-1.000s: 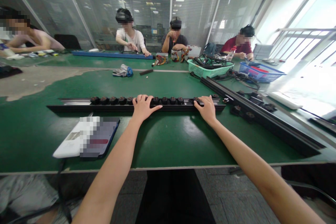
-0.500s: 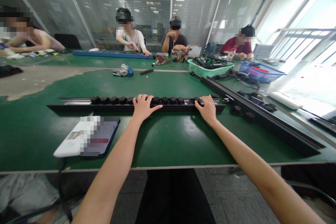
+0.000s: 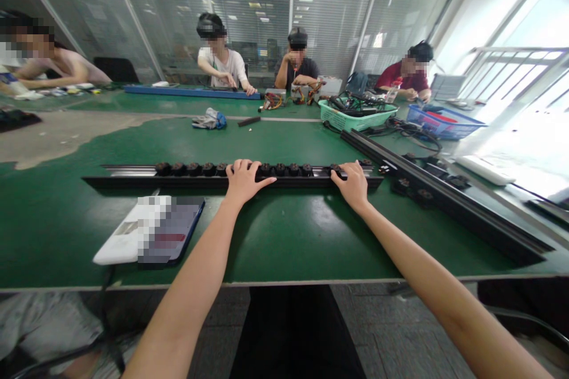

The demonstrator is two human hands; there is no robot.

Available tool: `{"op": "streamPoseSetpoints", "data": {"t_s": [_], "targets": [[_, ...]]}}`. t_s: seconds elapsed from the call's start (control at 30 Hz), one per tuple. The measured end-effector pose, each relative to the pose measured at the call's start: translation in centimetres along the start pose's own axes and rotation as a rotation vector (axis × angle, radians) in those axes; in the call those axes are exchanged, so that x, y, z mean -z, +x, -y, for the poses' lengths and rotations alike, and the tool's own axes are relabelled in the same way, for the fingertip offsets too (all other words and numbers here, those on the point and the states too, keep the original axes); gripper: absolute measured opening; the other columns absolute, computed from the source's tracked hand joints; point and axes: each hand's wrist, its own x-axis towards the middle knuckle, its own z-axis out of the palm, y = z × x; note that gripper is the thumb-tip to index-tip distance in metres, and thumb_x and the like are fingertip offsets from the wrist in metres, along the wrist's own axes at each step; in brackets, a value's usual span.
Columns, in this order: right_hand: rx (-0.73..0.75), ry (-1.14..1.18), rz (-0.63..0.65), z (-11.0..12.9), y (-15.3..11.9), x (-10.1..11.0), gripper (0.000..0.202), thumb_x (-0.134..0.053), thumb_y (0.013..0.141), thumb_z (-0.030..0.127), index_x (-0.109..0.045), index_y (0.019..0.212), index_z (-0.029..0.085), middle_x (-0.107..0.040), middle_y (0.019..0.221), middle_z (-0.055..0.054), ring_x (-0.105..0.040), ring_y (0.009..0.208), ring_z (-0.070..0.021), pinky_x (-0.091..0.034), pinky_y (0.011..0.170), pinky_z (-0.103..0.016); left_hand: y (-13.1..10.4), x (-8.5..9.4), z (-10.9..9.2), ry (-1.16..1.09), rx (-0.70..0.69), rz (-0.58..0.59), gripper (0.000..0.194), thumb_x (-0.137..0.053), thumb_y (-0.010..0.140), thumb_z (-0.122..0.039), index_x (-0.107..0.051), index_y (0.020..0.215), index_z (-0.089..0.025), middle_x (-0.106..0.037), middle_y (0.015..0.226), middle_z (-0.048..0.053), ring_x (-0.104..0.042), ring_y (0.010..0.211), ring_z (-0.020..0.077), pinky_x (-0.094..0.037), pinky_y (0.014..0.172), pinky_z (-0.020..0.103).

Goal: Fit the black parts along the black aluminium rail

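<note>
A long black metal channel [image 3: 186, 183] lies crosswise on the green table in front of me. Several round-topped black socket modules [image 3: 193, 170] sit in a row inside it, with bare silvery stretches near both ends. Left of its middle, my left hand [image 3: 243, 180] holds the channel, fingers over the row and thumb stretched along the near wall. Toward the right end, my right hand [image 3: 352, 182] has thumb and fingers closed around one socket module [image 3: 335, 169], set apart from the row. Its underside is hidden by the channel wall.
At right, a second black channel [image 3: 471, 207] lies slanted with loose socket modules [image 3: 424, 194] beside it. A green basket [image 3: 355, 121] of cables and a blue basket [image 3: 444, 124] stand behind. A phone [image 3: 171, 231] and white device [image 3: 128, 231] lie front left. Several people sit opposite.
</note>
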Motion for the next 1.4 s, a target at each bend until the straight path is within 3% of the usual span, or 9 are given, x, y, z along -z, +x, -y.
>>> {"op": "streamPoseSetpoints", "data": {"t_s": [0.47,0.63,0.73,0.97,1.4], "targets": [[-0.054,-0.011,-0.020,-0.45,-0.11,0.13,0.024,-0.059,0.090,0.039,-0.072,0.093,0.020,-0.072,0.098,-0.010,-0.064,0.103,-0.0272,-0.034,0.120,-0.056,0.00,0.14,-0.13,0.017,0.006,-0.005,0.066,-0.051,0.090,-0.075,-0.063,0.131,-0.024,-0.058,0.135,0.016,-0.040,0.131,0.0360,-0.028,0.110,0.053],[-0.023,0.020,0.028,-0.61,-0.03,0.17,0.041,-0.056,0.091,0.036,-0.068,0.125,0.016,-0.070,0.123,-0.015,-0.059,0.123,-0.0289,-0.029,0.123,-0.059,0.03,0.03,-0.08,0.005,0.006,0.000,0.068,-0.052,0.090,-0.075,-0.063,0.132,-0.023,-0.058,0.135,0.016,-0.040,0.131,0.0362,-0.027,0.111,0.054],[0.031,0.085,0.083,-0.56,0.04,0.19,0.047,-0.051,0.093,0.031,-0.062,0.137,0.020,-0.065,0.137,-0.013,-0.055,0.133,-0.0267,-0.025,0.124,-0.060,0.07,-0.11,0.03,0.001,0.002,-0.004,0.068,-0.052,0.089,-0.075,-0.063,0.132,-0.023,-0.058,0.135,0.016,-0.040,0.130,0.0363,-0.027,0.110,0.054],[0.064,0.143,0.104,-0.55,0.09,0.03,0.033,-0.049,0.095,0.028,-0.074,0.114,0.020,-0.071,0.124,-0.013,-0.063,0.122,-0.0260,-0.023,0.125,-0.060,0.07,-0.07,0.02,0.006,0.003,-0.010,0.067,-0.051,0.089,-0.076,-0.064,0.131,-0.025,-0.058,0.135,0.016,-0.040,0.130,0.0363,-0.028,0.110,0.053],[0.048,0.164,0.089,-0.18,0.15,0.05,0.033,-0.050,0.094,0.028,-0.075,0.113,0.020,-0.072,0.120,-0.012,-0.065,0.116,-0.0254,-0.023,0.125,-0.061,0.07,-0.07,0.06,0.000,0.003,-0.007,0.068,-0.052,0.089,-0.075,-0.063,0.131,-0.024,-0.058,0.135,0.016,-0.040,0.131,0.0366,-0.027,0.111,0.054]]}}
